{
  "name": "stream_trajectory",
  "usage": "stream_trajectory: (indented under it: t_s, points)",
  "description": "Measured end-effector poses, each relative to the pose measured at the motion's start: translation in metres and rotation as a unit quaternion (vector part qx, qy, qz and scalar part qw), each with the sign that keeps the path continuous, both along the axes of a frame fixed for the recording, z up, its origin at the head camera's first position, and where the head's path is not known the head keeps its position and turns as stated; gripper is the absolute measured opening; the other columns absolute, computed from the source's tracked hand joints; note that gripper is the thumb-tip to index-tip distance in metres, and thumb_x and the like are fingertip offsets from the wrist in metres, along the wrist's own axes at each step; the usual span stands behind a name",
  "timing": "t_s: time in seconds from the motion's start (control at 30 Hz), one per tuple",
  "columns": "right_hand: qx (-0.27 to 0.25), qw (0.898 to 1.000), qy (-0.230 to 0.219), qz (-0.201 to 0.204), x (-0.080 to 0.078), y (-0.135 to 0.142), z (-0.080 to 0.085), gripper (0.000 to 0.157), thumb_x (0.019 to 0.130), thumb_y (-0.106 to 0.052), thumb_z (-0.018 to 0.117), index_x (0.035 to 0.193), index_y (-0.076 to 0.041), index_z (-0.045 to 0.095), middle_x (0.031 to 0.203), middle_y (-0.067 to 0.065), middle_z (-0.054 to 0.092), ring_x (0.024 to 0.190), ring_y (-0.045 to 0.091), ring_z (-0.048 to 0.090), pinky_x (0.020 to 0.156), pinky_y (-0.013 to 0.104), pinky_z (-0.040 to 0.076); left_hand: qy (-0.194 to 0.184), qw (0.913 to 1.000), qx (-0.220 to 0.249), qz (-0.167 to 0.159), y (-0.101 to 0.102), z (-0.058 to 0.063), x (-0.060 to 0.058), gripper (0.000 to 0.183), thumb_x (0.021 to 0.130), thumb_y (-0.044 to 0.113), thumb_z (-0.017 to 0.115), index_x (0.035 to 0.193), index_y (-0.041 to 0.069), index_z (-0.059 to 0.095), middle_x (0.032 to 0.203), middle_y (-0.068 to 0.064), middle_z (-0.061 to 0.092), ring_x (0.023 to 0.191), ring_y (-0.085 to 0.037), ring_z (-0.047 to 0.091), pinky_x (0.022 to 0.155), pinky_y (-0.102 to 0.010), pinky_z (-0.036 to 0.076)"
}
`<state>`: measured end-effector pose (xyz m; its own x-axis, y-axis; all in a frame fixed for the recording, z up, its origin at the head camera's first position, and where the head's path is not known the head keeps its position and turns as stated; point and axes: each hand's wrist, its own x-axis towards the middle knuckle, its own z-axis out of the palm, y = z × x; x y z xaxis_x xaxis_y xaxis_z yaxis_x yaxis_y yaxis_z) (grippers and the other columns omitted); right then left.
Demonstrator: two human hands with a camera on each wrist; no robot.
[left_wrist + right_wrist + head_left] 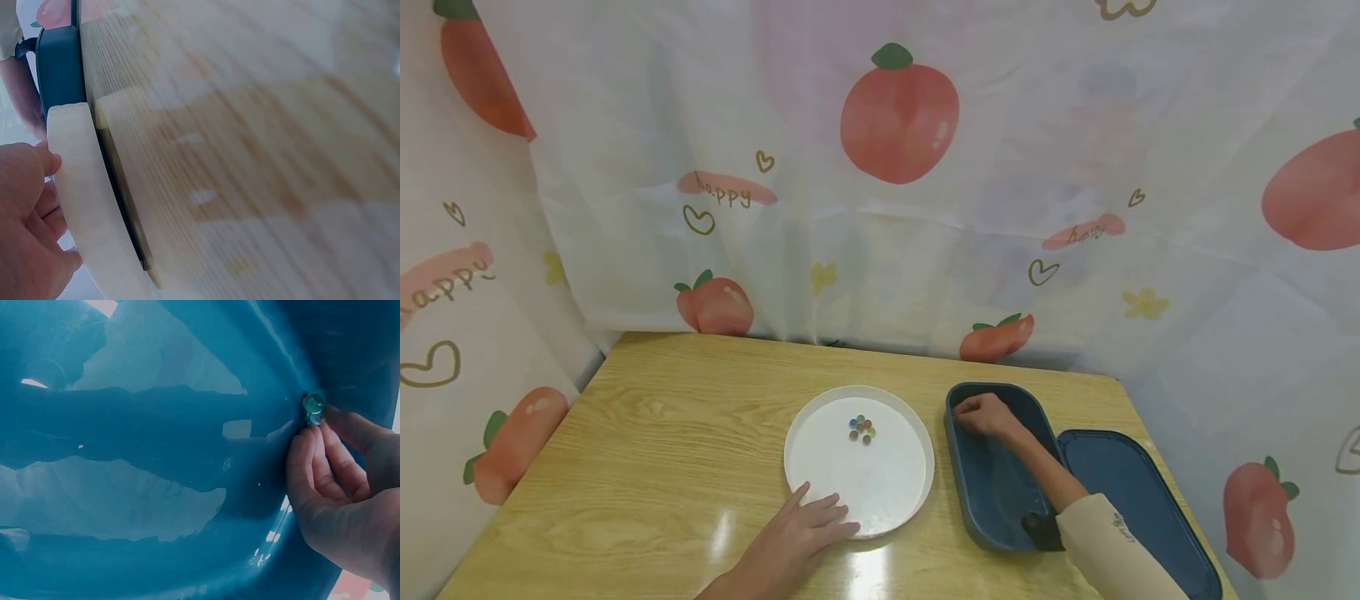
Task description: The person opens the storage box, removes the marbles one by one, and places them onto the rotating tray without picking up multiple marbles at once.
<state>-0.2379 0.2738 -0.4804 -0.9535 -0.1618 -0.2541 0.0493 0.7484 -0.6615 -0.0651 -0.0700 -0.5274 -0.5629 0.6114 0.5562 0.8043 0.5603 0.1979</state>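
Note:
A white round tray [827,508] carries several glass marbles [862,428] in a small cluster. My left hand [797,533] rests on the tray's near-left rim with its fingers spread; the left wrist view shows these fingertips [53,164] over the rim of the tray [94,206]. Inside a deep blue box [992,500], my right hand [988,415] reaches to the far left corner. In the right wrist view, a greenish glass marble [314,403] lies at that hand's fingertips, and the fingers pinch a second marble [317,417] just below it, partly hidden.
A flat blue lid [1138,492] lies right of the box, under the right forearm. Wooden tabletop [662,433] extends left of the tray. A white curtain [820,225] with peach prints hangs behind the table.

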Motion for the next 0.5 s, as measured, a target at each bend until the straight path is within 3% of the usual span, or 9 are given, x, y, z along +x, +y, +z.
stream_trajectory:
  t_s: [0.5]
  points:
    - [-0.023, 1.0, 0.019, -0.005, 0.0037, 0.003, 0.0078, 0.016, 0.092, -0.007, 0.066, 0.1, 0.005, 0.074, 0.088, 0.009, 0.07, 0.078, 0.018, 0.062, 0.068, 0.035, 0.054, 0.004, 1.0, -0.006, 0.003, 0.0006, 0.002, 0.0006, 0.039, 0.077, 0.006, 0.079, 0.112, 0.022, 0.073, 0.111, -0.001, 0.072, 0.111, -0.024, 0.066, 0.091, -0.061, 0.049]
